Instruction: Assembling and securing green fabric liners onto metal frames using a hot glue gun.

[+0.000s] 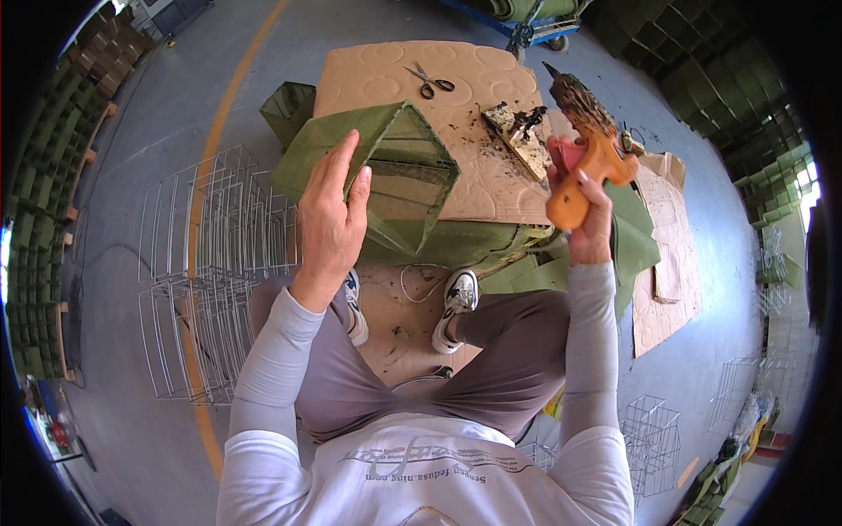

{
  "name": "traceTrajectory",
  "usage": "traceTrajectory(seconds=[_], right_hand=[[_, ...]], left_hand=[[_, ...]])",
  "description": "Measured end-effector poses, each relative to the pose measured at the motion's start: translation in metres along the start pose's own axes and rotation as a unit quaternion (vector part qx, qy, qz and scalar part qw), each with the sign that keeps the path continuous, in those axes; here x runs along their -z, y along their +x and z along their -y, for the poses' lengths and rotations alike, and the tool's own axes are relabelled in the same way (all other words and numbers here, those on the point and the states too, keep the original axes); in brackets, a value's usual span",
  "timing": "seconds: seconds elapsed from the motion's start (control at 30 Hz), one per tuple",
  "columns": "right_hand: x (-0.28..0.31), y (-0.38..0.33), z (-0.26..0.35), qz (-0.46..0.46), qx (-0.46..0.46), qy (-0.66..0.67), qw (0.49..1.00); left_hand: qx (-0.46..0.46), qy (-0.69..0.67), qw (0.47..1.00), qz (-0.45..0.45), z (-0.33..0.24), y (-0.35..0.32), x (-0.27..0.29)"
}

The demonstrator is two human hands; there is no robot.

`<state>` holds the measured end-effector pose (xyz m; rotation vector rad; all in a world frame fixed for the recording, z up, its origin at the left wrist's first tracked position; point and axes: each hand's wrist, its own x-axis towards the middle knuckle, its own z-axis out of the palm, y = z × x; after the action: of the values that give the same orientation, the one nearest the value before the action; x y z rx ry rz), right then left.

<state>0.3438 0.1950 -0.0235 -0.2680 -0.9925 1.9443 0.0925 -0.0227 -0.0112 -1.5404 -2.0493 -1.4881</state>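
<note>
My left hand (331,213) lies flat on the side of a green fabric-covered wire box (386,167), pressing it against a cardboard-topped work surface (438,105). The box's open end faces right and shows its wire frame. My right hand (586,210) is closed around the orange handle of a glue gun (589,140), whose dirty, crusted nozzle points up and away to the left. The gun is held to the right of the box, apart from it.
Scissors (430,81) and a glue-stained cardboard scrap (519,131) lie on the cardboard. Stacked wire frames (206,263) stand on the floor at left. Green fabric sheets (636,237) and loose cardboard (671,263) lie at right. My feet (456,302) rest under the surface.
</note>
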Motion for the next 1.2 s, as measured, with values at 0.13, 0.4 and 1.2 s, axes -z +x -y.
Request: traceTrajectory(seconds=[0.13,0.4,1.2], right_hand=[[-0.008,-0.032,0.005,0.040,-0.059,0.021,0.997],[-0.043,-0.100,0.001,0.035,-0.175,-0.144,0.973],[-0.065,-0.163,-0.023,0.025,-0.269,-0.300,0.915]], left_hand=[[-0.011,0.000,1.000,0.006,-0.002,-0.008,0.003],[-0.032,0.031,0.999,0.028,-0.007,-0.013,-0.002],[-0.065,0.066,0.993,0.077,-0.011,-0.027,-0.010]])
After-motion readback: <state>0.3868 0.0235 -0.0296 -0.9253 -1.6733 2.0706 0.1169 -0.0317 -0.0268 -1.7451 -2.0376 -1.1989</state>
